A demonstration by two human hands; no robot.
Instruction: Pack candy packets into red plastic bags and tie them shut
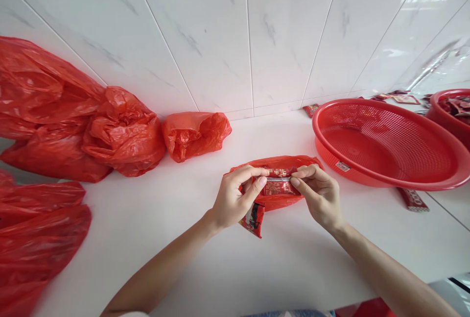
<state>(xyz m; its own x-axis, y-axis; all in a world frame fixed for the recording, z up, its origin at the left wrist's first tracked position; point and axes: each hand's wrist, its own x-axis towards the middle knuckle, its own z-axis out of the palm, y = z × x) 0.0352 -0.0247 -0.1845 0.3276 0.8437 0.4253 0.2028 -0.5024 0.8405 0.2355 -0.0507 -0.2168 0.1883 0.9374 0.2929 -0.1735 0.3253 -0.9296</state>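
Note:
Between my fingertips is a small red packet (281, 187) with gold print and a pale strip across its middle. My left hand (237, 192) pinches its left end with thumb and forefinger. At the other end, my right hand (320, 192) grips it the same way. Beneath and around the packet lies an open red plastic bag (277, 203) on the white counter. Another red packet with black print (253, 219) shows just below my left hand; whether that hand touches it I cannot tell.
Several crumpled red plastic bags (127, 131) line the left side and the tiled wall. On the right stands a red perforated basket (370, 148), with a packet (411, 199) partly under it. Behind it, a second red basket (436, 106) holds packets.

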